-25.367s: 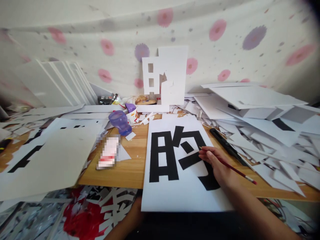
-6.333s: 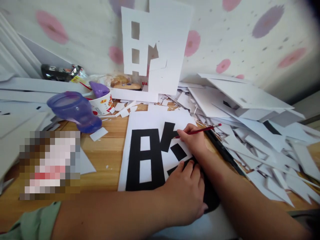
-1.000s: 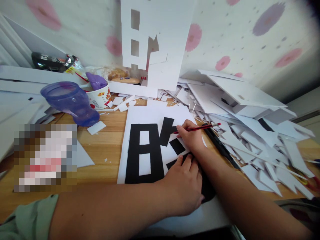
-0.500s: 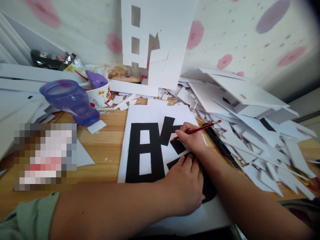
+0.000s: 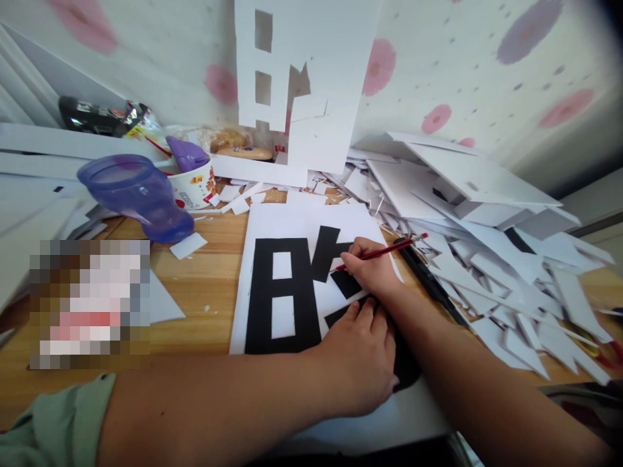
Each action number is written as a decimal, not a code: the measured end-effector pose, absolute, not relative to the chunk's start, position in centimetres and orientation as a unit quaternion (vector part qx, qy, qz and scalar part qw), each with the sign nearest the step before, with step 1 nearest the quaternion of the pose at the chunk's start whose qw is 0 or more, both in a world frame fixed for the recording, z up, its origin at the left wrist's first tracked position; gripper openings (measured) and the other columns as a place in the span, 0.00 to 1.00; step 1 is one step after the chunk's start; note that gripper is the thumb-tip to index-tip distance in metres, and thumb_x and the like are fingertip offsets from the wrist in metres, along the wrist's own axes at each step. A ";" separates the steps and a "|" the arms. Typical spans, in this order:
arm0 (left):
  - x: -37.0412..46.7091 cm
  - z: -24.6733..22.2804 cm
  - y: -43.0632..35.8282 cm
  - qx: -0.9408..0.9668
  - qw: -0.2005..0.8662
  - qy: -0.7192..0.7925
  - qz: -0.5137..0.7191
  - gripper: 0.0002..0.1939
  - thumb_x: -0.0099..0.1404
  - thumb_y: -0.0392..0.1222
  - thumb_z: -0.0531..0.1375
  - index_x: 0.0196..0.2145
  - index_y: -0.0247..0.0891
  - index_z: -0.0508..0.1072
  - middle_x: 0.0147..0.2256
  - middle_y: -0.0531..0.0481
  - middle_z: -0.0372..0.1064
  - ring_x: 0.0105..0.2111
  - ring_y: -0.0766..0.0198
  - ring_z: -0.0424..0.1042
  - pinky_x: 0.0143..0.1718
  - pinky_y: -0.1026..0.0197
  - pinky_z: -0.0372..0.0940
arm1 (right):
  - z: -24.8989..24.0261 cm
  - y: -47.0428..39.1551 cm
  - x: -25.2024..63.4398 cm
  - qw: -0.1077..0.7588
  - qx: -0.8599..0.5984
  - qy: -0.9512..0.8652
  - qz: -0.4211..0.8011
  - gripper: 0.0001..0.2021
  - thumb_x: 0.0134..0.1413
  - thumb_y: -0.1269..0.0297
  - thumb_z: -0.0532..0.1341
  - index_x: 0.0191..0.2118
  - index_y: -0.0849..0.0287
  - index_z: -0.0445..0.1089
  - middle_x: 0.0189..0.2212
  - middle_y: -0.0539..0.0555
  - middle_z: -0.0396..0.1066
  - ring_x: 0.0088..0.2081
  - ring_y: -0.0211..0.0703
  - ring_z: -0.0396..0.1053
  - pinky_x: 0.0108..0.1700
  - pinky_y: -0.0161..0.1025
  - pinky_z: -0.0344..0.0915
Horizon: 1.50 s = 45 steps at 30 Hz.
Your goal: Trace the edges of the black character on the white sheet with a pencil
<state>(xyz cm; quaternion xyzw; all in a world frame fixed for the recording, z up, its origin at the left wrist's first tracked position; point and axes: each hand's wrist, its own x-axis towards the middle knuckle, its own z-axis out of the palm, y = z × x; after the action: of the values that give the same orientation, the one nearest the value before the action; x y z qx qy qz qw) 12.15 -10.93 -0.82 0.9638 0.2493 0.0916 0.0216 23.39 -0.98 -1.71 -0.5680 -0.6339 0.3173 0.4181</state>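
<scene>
Left forearm stretched across the near edge from the left, left hand (image 5: 363, 363) pressed flat, palm down, fingers spread forward; right hand (image 5: 374, 269) just beyond it, fingers pinched in a writing grip, wrist bent.

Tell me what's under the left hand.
The left hand presses flat on the black character, which lies on the white sheet. The stroke beneath the palm is covered.

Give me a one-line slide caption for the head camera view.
Right hand traces black character with red pencil while left hand steadies white sheet.
</scene>
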 end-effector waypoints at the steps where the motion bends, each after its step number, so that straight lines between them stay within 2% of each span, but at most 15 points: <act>1: 12.1 -0.9 -10.9 0.964 0.022 0.250 0.093 0.32 0.67 0.55 0.51 0.56 0.22 0.67 0.55 0.28 0.64 0.57 0.38 0.61 0.57 0.42 0.56 | -1.7 -0.9 23.4 0.419 -0.567 -0.635 0.317 0.14 0.42 0.67 0.60 0.15 0.55 0.53 0.13 0.45 0.60 0.18 0.34 0.58 0.21 0.34 0.54; 6: 12.1 -0.9 -11.0 0.964 0.025 0.247 0.093 0.33 0.67 0.55 0.51 0.57 0.22 0.67 0.55 0.29 0.64 0.57 0.39 0.61 0.56 0.42 0.58 | -1.7 -0.9 23.6 0.427 -0.562 -0.632 0.320 0.13 0.40 0.66 0.59 0.15 0.55 0.54 0.13 0.45 0.59 0.18 0.34 0.55 0.21 0.34 0.52; 14: 12.1 -0.9 -11.1 0.962 0.013 0.256 0.099 0.33 0.67 0.55 0.52 0.56 0.22 0.67 0.56 0.28 0.64 0.57 0.39 0.61 0.56 0.43 0.57 | -0.7 -1.2 23.4 0.455 -0.575 -0.585 0.347 0.12 0.40 0.65 0.60 0.15 0.55 0.55 0.12 0.46 0.62 0.18 0.34 0.58 0.21 0.34 0.55; 18: 12.1 -1.1 -11.1 0.963 0.009 0.250 0.103 0.33 0.67 0.55 0.51 0.56 0.22 0.67 0.56 0.28 0.64 0.57 0.39 0.61 0.56 0.43 0.57 | -1.0 -1.2 23.4 0.442 -0.568 -0.601 0.347 0.13 0.40 0.64 0.60 0.15 0.55 0.54 0.13 0.46 0.60 0.18 0.34 0.57 0.21 0.33 0.54; 23: 12.0 -1.3 -11.0 0.961 0.003 0.249 0.118 0.33 0.66 0.56 0.52 0.55 0.22 0.68 0.54 0.28 0.65 0.56 0.39 0.62 0.56 0.43 0.58 | -1.7 -1.1 23.4 0.417 -0.578 -0.624 0.320 0.12 0.42 0.66 0.59 0.17 0.55 0.53 0.14 0.45 0.58 0.20 0.34 0.57 0.22 0.33 0.52; 31: 12.0 -1.4 -11.0 0.963 0.015 0.246 0.105 0.34 0.67 0.56 0.51 0.57 0.21 0.65 0.57 0.26 0.61 0.58 0.38 0.60 0.57 0.42 0.57 | -1.4 -0.7 24.2 0.438 -0.593 -0.612 0.287 0.11 0.38 0.68 0.57 0.15 0.55 0.52 0.14 0.44 0.55 0.19 0.34 0.53 0.22 0.34 0.51; 45: 11.9 -1.3 -11.0 0.963 0.015 0.246 0.107 0.33 0.66 0.55 0.52 0.57 0.23 0.66 0.58 0.26 0.60 0.58 0.38 0.60 0.56 0.42 0.59 | -1.6 -0.1 25.0 0.453 -0.605 -0.578 0.309 0.09 0.36 0.71 0.55 0.16 0.55 0.53 0.13 0.43 0.54 0.19 0.34 0.54 0.23 0.34 0.51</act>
<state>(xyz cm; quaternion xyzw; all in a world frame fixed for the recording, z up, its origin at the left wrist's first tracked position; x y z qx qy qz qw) 11.89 -10.99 -1.26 0.9631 0.2461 0.1075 0.0154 24.97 -0.11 -1.56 -0.6048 -0.5778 0.3086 0.4530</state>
